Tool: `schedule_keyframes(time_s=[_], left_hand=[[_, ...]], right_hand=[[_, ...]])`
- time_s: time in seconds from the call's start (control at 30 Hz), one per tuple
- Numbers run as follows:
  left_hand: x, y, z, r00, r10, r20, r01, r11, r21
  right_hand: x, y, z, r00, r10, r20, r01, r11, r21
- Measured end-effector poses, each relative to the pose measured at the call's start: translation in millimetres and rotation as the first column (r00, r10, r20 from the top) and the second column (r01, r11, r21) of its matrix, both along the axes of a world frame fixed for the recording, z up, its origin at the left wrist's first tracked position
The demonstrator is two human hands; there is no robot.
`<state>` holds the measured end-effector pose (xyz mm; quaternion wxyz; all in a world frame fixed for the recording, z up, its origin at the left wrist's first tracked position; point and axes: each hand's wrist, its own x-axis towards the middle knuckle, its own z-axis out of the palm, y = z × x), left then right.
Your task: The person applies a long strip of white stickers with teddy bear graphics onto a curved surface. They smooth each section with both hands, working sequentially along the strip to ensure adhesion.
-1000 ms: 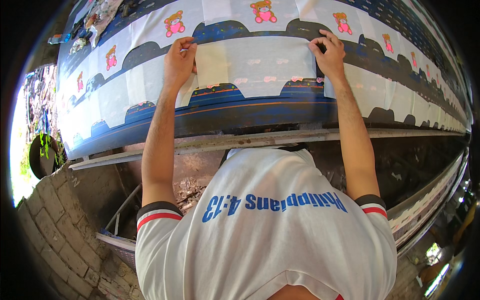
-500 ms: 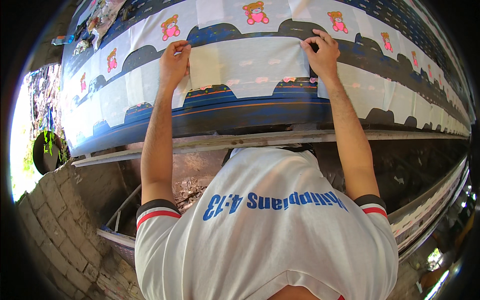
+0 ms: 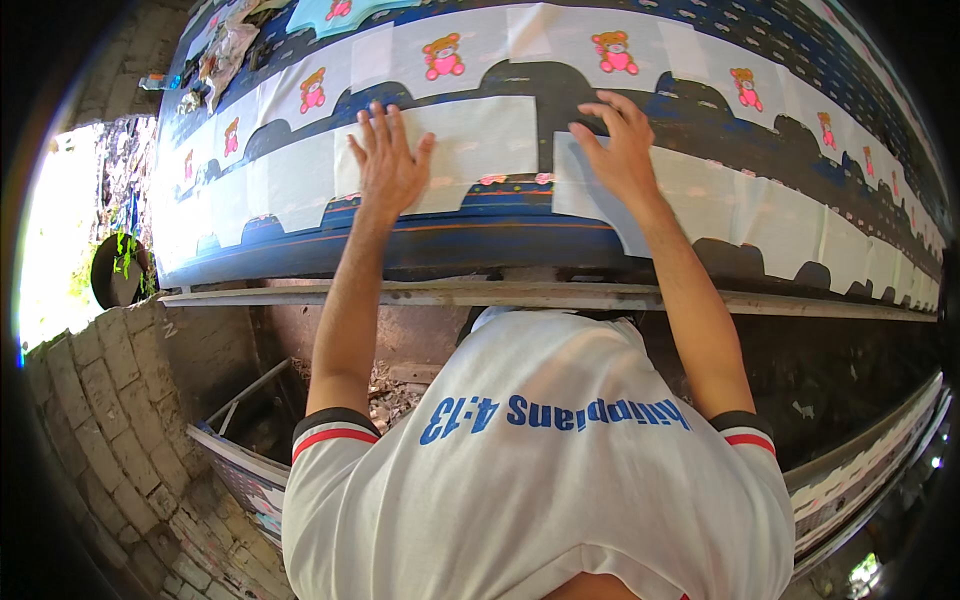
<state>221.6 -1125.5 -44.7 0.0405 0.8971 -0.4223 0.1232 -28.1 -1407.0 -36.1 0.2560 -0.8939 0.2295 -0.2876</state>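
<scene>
My left hand (image 3: 388, 165) lies flat with fingers spread on a white cloth piece (image 3: 490, 135) with a cut-out lower edge. The piece rests smooth on a long dark table (image 3: 480, 243). My right hand (image 3: 622, 150) is over the neighbouring white piece (image 3: 578, 185), thumb and fingers curved apart with nothing between them. Whether its fingertips touch the table cannot be made out. A dark gap separates the two pieces. Beyond them runs a row of white pieces printed with pink-and-brown bears, one bear (image 3: 443, 57) ahead of my left hand and another (image 3: 615, 52) ahead of my right.
A pale ledge (image 3: 480, 293) runs along the table's near edge, against my body. Crumpled cloth (image 3: 228, 55) and a small clear bottle (image 3: 158, 82) lie at the far left. Light blue cloth (image 3: 345, 14) sits at the top. A block wall (image 3: 110, 400) stands at left.
Both hands have let go of the white piece's upper corners. My left hand now presses flat on it; the right has opened over the neighbouring piece. The view has shifted, bringing light blue cloth in.
</scene>
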Motion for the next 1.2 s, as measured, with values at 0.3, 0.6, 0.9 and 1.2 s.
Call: schedule_keyframes(time_s=[0.3,0.6,0.9,1.2], left_hand=[[-158.9,-132.3,14.0,0.942,-0.277,-0.187,0.274,0.961,-0.047],[-188.3,-142.7,32.1,0.857,-0.287,-0.428,0.024,0.852,-0.524],[-141.7,-114.0,50.9,0.612,-0.304,-0.730,-0.406,0.671,-0.620],[-65.3,-94.7,30.4,0.573,-0.217,-0.790,-0.427,0.744,-0.514]], right_hand=[[-185.1,-112.4,9.3,0.966,0.029,-0.258,-0.067,0.988,-0.141],[-218.3,-139.7,14.6,0.951,0.115,-0.286,-0.148,0.984,-0.097],[-190.5,-170.0,16.5,0.962,0.190,-0.194,-0.172,0.979,0.106],[-134.2,-159.7,3.7,0.980,-0.030,-0.196,0.033,0.999,0.012]])
